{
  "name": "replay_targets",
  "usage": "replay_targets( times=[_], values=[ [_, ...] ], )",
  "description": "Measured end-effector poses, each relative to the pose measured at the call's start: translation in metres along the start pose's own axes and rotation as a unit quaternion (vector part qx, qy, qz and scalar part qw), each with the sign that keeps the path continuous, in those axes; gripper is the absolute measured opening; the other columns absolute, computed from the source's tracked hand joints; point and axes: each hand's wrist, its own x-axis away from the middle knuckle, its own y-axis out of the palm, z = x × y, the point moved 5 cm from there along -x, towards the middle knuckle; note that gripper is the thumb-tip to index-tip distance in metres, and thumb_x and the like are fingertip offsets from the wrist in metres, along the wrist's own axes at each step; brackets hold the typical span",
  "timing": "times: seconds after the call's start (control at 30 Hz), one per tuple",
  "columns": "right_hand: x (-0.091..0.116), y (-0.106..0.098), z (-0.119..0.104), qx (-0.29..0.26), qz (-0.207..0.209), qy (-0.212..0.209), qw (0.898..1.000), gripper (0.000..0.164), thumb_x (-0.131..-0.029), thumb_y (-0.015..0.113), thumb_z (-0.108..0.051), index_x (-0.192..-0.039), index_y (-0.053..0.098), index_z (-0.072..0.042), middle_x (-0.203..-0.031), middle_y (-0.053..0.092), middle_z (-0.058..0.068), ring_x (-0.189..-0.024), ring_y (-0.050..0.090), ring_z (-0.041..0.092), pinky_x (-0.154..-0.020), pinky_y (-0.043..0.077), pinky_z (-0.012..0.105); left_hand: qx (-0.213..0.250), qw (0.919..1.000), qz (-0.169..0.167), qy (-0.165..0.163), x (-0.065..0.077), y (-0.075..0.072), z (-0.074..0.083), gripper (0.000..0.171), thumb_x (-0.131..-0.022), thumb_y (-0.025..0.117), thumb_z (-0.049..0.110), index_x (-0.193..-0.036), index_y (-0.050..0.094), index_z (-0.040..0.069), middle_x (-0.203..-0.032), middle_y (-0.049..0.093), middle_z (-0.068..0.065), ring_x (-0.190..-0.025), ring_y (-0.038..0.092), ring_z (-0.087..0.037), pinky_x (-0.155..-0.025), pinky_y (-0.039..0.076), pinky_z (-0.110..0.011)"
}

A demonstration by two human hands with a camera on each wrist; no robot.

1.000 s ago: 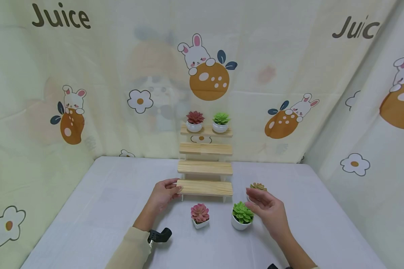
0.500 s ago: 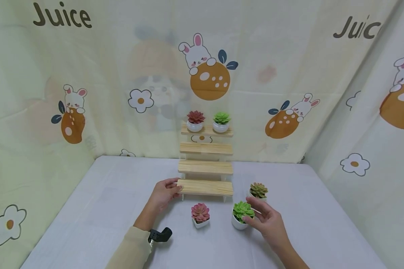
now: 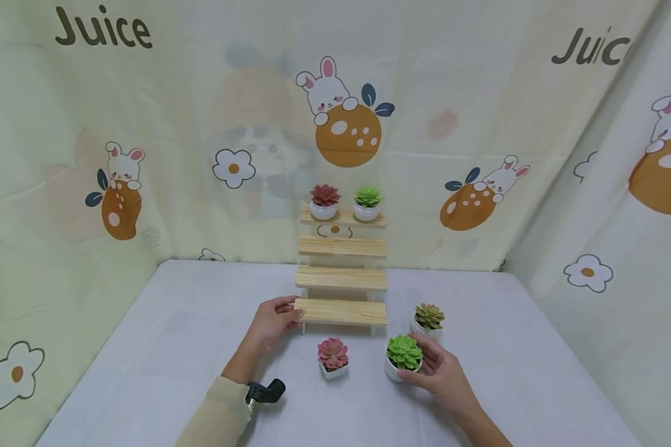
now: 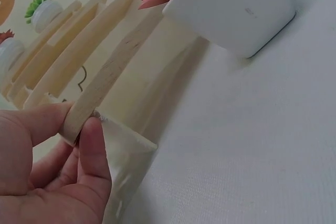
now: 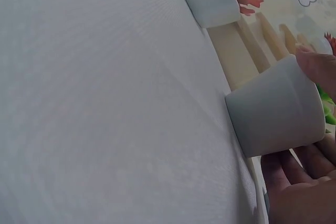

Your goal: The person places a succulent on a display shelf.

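A four-tier wooden plant stand [image 3: 341,312] stands at the middle back of the table. My left hand [image 3: 271,323] pinches the left end of its lowest board, with thumb and fingers on the wood in the left wrist view. Front right of the stand is a bright green artificial succulent [image 3: 404,352] in a round white pot [image 5: 278,108]. My right hand [image 3: 444,375] holds this pot from its right side, thumb at the front and fingers behind. The pot sits upright, its base at the white cloth in the right wrist view.
A pink succulent [image 3: 332,354] in a square white pot stands before the stand. Behind my right hand is an olive-brown succulent [image 3: 429,316]. Dark red [image 3: 325,195] and green [image 3: 368,197] potted succulents occupy the top tier. A printed curtain [image 3: 414,248] hangs behind the table.
My right hand has come down and left from above the olive-brown succulent, uncovering it, and taken hold of the green succulent's pot. The left hand stays on the board.
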Motion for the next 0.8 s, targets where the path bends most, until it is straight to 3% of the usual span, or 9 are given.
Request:
replay_targets(
  times=[0.53, 0.8],
  values=[
    [0.0008, -0.0013, 0.0020, -0.002, 0.004, 0.020, 1.000, 0.080, -0.077, 0.086, 0.000, -0.147, 0.047, 0.005, -0.151, 0.049, 0.027, -0.115, 0.060, -0.008, -0.097, 0.052, 0.015, -0.006, 0.9996, -0.016, 0.021, -0.0024, 0.0004, -0.0030, 0.043, -0.094, 0.071, 0.003, -0.136, 0.061, -0.004, -0.109, 0.067, -0.016, -0.086, 0.068, -0.016, -0.076, 0.063, -0.030],
    [-0.0008, -0.0022, 0.0036, 0.009, -0.004, 0.027, 1.000, 0.080, -0.079, 0.087, -0.005, -0.147, 0.047, 0.003, -0.150, 0.051, 0.026, -0.120, 0.061, 0.000, -0.099, 0.053, 0.019, -0.005, 0.9993, -0.026, 0.026, -0.0013, -0.0007, -0.0016, 0.046, -0.094, 0.071, 0.002, -0.137, 0.058, -0.007, -0.112, 0.066, -0.019, -0.087, 0.069, -0.017, -0.078, 0.064, -0.032]
  ],
)
